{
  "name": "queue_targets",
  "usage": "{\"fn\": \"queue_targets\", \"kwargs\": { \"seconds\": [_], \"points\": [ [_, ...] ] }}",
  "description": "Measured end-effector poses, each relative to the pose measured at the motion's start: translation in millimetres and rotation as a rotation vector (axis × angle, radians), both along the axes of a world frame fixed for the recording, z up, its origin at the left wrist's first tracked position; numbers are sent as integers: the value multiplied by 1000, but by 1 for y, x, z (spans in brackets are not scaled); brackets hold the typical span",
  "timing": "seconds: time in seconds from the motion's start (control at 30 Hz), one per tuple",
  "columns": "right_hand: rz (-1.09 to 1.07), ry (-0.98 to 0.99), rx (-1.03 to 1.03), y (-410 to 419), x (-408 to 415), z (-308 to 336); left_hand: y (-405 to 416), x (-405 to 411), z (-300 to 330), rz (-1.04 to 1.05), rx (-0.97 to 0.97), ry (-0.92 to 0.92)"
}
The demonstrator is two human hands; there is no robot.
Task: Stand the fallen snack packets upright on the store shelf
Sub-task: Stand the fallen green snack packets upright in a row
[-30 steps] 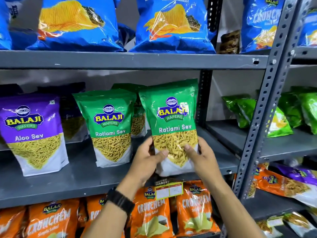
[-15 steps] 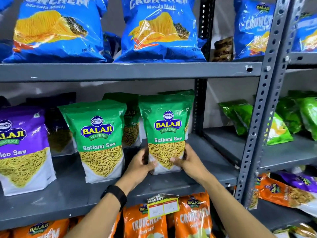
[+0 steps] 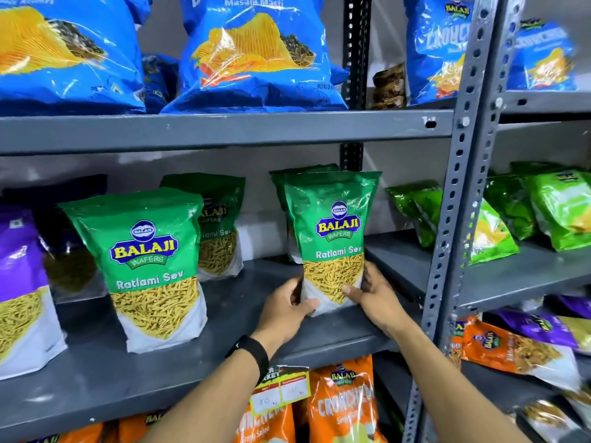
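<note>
A green Ratlami Sev packet (image 3: 332,231) stands upright on the grey middle shelf (image 3: 230,353), near its right end. My left hand (image 3: 287,310) grips its lower left corner and my right hand (image 3: 372,294) its lower right corner. Directly behind it stands another green packet (image 3: 284,182), mostly hidden. To the left, a second Ratlami Sev packet (image 3: 150,266) is upright, with a third one (image 3: 220,231) behind it. A purple Aloo Sev packet (image 3: 19,292) stands at the far left edge.
Blue chip bags (image 3: 256,55) fill the shelf above. Orange Crunchem bags (image 3: 342,407) sit below, behind a price tag (image 3: 281,393). A perforated grey upright (image 3: 454,203) divides off the right rack, where green packets (image 3: 492,231) and orange and purple packets (image 3: 511,346) lie tilted.
Both hands have carried the green packet back and to the right, and set its base down on the shelf in front of another packet. The camera view has shifted slightly right.
</note>
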State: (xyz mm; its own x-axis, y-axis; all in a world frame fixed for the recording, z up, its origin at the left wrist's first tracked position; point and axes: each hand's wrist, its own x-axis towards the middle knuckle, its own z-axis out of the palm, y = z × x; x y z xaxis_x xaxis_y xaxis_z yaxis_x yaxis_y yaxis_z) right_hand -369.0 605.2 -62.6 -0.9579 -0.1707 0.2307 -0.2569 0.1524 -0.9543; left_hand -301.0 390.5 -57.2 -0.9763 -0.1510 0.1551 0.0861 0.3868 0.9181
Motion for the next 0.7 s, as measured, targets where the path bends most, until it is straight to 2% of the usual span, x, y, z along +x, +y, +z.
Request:
{"fn": "queue_targets", "kwargs": {
  "seconds": [0.13, 0.27, 0.3, 0.4, 0.47, 0.53, 0.6, 0.63, 0.7],
  "points": [
    [-61, -4, 32, -5, 14, 8, 4, 11, 10, -27, -10, -18],
    [-482, 203, 88, -20, 58, 15, -7, 49, 23, -48, 91, -23],
    [-493, 275, 110, -29, 69, 11, -16, 64, 23, -9, 80, -3],
    [-289, 396, 213, -70, 90, -1, -51, 115, 19, 187, 9, 123],
    [-71, 454, 271, -106, 98, -1, -80, 147, 13, 409, 36, 248],
    [141, 395, 302, -143, 105, 7, -111, 171, 8, 664, 95, 401],
    [283, 253, 339, -177, 110, 18, -144, 180, 8, 816, 138, 485],
    [319, 202, 347, -191, 112, 23, -160, 178, 10, 807, 172, 461],
    [369, 153, 325, -213, 113, 29, -189, 169, 14, 589, 213, 308]
  ]
}}
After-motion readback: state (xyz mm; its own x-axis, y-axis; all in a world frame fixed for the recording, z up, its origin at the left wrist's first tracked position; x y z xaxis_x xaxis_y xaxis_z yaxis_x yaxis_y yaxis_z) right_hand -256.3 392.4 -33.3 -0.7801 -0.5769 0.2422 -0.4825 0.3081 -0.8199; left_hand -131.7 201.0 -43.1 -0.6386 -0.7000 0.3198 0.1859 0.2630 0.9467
